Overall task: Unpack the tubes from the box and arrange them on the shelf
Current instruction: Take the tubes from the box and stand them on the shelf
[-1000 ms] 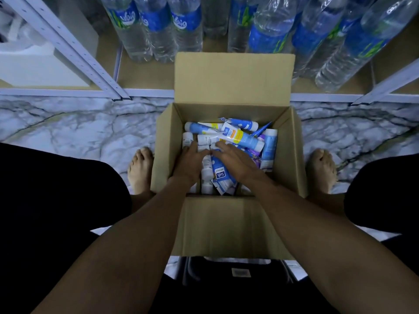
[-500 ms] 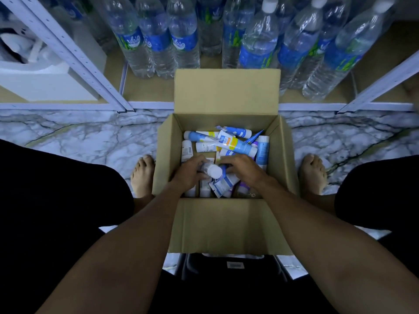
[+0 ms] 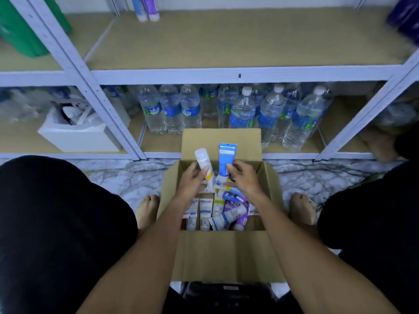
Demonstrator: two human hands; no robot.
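An open cardboard box (image 3: 226, 254) stands on the floor between my feet. My left hand (image 3: 192, 177) grips a white tube (image 3: 204, 163) with a yellow band, cap end up, above the box. My right hand (image 3: 241, 177) holds a blue tube (image 3: 226, 156) upright beside it. Several more tubes (image 3: 220, 214), white, blue and purple, lie in the box under my hands. The tan shelf board (image 3: 226, 41) lies beyond the box, with two tubes (image 3: 147, 10) standing at its back.
Water bottles (image 3: 244, 109) fill the bottom shelf right behind the box flap. A white foam box (image 3: 79, 137) sits at lower left, a green container (image 3: 20, 30) at upper left, a purple item (image 3: 405, 17) at upper right. White shelf posts (image 3: 90, 87) slant on both sides.
Both hands rose out of the box, each lifting a tube. The view tilted up, bringing the middle shelf into sight.
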